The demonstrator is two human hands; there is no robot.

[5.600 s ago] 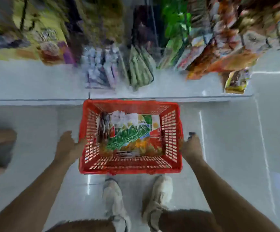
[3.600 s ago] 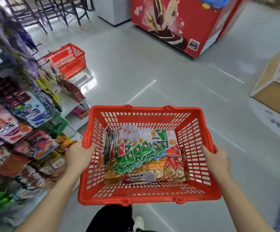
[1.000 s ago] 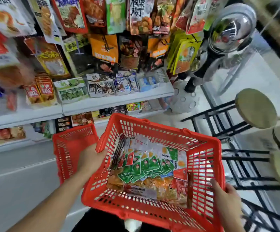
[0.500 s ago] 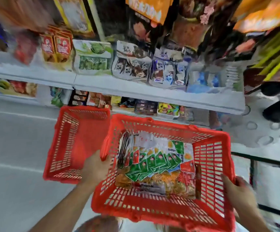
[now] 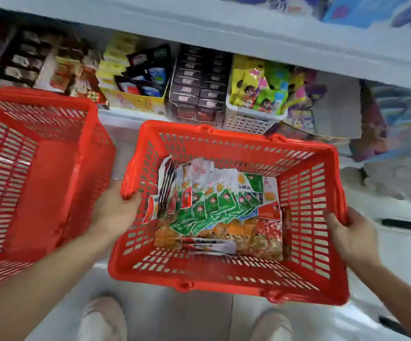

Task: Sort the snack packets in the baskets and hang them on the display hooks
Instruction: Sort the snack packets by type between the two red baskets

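Observation:
I carry a red plastic basket (image 5: 226, 279) in front of me, low over the floor. My left hand (image 5: 114, 212) grips its left rim, thumb hooked over the edge. My right hand (image 5: 352, 236) grips the right rim. Inside lies a pile of snack packets (image 5: 214, 205): green, white and red ones on top, orange ones beneath. A second red basket (image 5: 39, 168) stands to the left, and it looks empty. No display hooks are in view.
A white shelf edge (image 5: 248, 33) runs across the top. Under it sit boxed snacks, dark cartons (image 5: 199, 89) and a white crate of bright packets (image 5: 256, 116). My two shoes (image 5: 103, 318) stand on the pale floor below the basket.
The view has dropped from the hanging packets to the bottom shelf. The basket I hold has come down and to the right of the second basket. Both hands keep their grip.

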